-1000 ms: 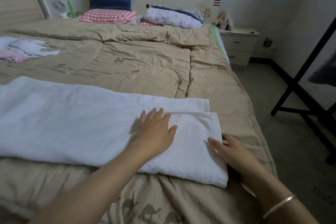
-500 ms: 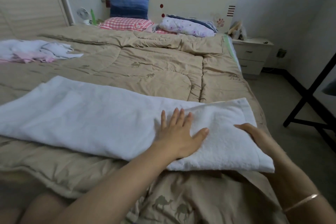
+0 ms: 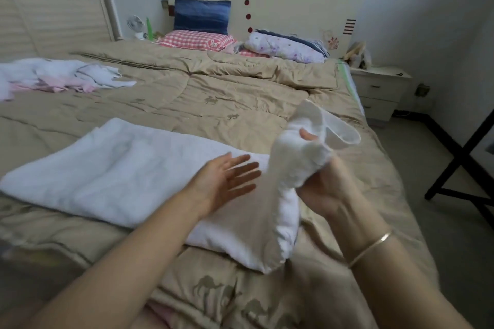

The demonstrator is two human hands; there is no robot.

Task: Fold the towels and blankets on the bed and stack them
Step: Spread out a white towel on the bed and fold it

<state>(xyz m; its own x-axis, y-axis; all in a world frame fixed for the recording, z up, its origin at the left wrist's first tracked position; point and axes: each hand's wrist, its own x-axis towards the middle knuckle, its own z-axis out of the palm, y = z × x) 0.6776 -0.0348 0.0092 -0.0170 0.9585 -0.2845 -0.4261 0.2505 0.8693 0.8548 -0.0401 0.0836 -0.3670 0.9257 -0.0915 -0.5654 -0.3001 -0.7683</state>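
A long white towel (image 3: pixel 117 168) lies folded lengthwise across the near part of the bed. Its right end is lifted off the tan quilt (image 3: pixel 227 99). My right hand (image 3: pixel 318 181) grips that raised end, with the fabric bunched over my fingers and a flap hanging to the right. My left hand (image 3: pixel 227 176) hovers palm-up with straight fingers just left of the lifted part, over the towel. A heap of unfolded white and pink towels (image 3: pixel 58 77) lies at the far left of the bed.
Pillows (image 3: pixel 197 40) and a floral bundle (image 3: pixel 283 47) sit by the headboard. A white nightstand (image 3: pixel 379 91) stands right of the bed. A black frame (image 3: pixel 459 165) leans on the floor at the right. The bed's right edge is close to my right arm.
My right hand went from the towel's right edge to gripping and lifting that end up and leftward. My left hand came off the towel and turned palm-up.
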